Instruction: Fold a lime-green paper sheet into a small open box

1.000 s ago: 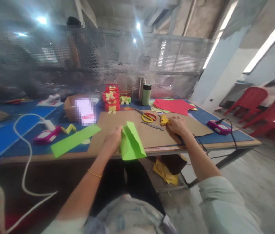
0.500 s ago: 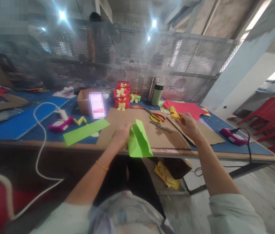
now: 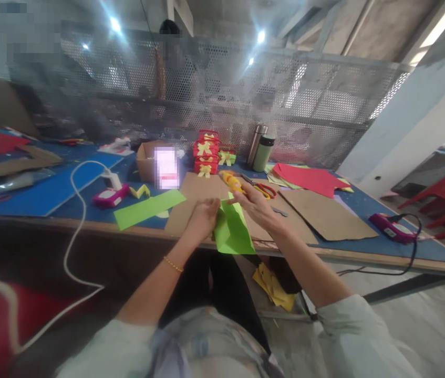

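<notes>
a perforated metal screen (image 3: 324, 105) spans the concrete room (image 3: 387, 31) behind a blue counter (image 3: 149, 223). brown cardboard (image 3: 196, 188) covers much of its middle; a red sheet (image 3: 307, 177) lies toward the back right. folded green paper (image 3: 232, 231) is held at the front edge, its left side pinched by the left hand's (image 3: 204, 218) fingers. stacked red boxes (image 3: 206, 152) sit behind, left of a green bottle (image 3: 264, 155). the right hand (image 3: 259, 207), fingers closed around a yellow tool (image 3: 232, 182), partly hides the scissors (image 3: 267, 190).
</notes>
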Available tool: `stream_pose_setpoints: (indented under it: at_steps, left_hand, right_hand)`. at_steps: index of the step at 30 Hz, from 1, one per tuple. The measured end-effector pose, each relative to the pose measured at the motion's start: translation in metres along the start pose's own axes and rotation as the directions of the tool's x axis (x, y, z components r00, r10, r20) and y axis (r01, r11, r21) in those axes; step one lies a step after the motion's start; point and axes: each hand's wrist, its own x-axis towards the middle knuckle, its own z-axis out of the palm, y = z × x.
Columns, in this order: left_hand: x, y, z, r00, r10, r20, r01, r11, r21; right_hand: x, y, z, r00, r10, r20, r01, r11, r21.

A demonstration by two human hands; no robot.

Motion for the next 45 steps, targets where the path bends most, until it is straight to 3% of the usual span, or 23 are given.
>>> stream_pose_setpoints:
  at_steps: [4,9,14,20,31,45]
  left_hand:
    - [-0.001,0.004,-0.003,0.996,-0.074,0.053,0.07,0.995,0.075]
    - [0.001,0.006,-0.004,0.99,-0.115,0.087,0.104,0.988,0.118]
    - [0.001,0.006,-0.006,0.987,-0.126,0.095,0.112,0.983,0.145]
    - [0.002,0.008,-0.008,0.985,-0.138,0.101,0.121,0.98,0.16]
    - [0.002,0.006,-0.006,0.986,-0.136,0.096,0.121,0.983,0.141]
    - [0.003,0.01,-0.01,0.979,-0.159,0.125,0.14,0.979,0.148]
  right_hand:
    - [-0.006,0.013,0.0,0.999,-0.042,-0.009,0.039,0.973,-0.228]
    - [-0.012,0.018,-0.024,0.997,-0.064,-0.033,0.043,0.895,-0.444]
    - [-0.015,0.019,-0.045,0.996,0.082,0.042,-0.067,0.955,-0.29]
    - [-0.013,0.024,-0.055,0.963,0.198,0.181,-0.181,0.978,-0.108]
    - [0.001,0.018,-0.045,0.942,0.212,0.261,-0.166,0.968,-0.187]
    - [0.007,0.023,-0.037,0.954,0.197,0.224,-0.116,0.937,-0.329]
